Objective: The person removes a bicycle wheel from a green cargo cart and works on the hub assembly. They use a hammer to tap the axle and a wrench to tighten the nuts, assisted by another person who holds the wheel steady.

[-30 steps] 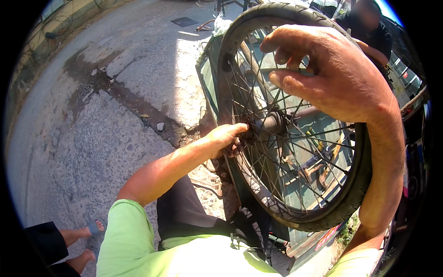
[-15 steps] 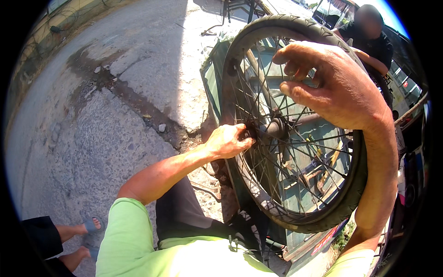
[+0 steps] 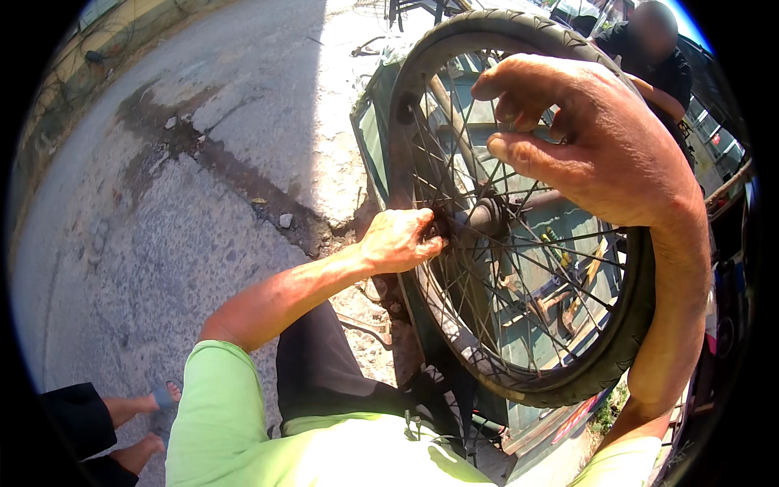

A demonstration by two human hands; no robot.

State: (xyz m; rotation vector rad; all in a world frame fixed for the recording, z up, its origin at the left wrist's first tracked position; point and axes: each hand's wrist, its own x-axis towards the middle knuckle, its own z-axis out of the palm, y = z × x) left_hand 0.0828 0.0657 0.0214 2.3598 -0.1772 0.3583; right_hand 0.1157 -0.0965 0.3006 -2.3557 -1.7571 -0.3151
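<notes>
A spoked wheel with a black tyre (image 3: 586, 383) stands tilted above a green metal cart (image 3: 370, 122) with tools visible through the spokes. My left hand (image 3: 402, 239) is at the hub (image 3: 487, 217), fingers curled round a small dark part at its near end, which I cannot make out. My right hand (image 3: 572, 138) arches over the upper right of the wheel, fingers bent but apart, thumb out over the spokes, with nothing visible held in it. Its wrist and forearm lie over the right side of the tyre.
A person in dark clothing (image 3: 649, 61) is beyond the wheel at upper right. Another person's bare legs in sandals (image 3: 138, 406) are at lower left. Cracked concrete ground (image 3: 203, 243) has a dark wet streak. A wall with coiled wire (image 3: 93, 40) runs along the upper left.
My left hand has turned at the hub from thumb on top to knuckles up, its fingers curling in. The wheel and my right hand shifted down in view, then partly back up.
</notes>
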